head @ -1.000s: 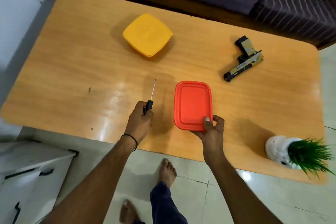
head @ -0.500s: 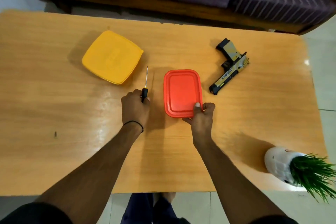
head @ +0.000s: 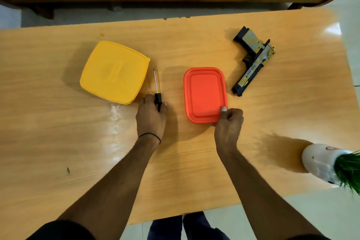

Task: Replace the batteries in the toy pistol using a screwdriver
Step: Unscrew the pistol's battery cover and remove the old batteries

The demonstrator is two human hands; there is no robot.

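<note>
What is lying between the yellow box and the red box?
The head view shows a screwdriver between the yellow box and the red box, nearer the yellow one, its black handle gripped by the left hand.

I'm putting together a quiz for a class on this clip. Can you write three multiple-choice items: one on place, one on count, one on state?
1. Where does the toy pistol lie?
A) to the right of the orange container
B) between the two containers
C) on the floor

2. How many plastic containers are on the table?
A) one
B) two
C) three

3. What is the left hand doing?
A) lying flat
B) gripping the screwdriver by its handle
C) lifting a lid

Answers:
1 A: it lies past that container's right edge.
2 B: there is one yellow container and the orange one.
3 B: its fingers curl round the black handle.
</note>
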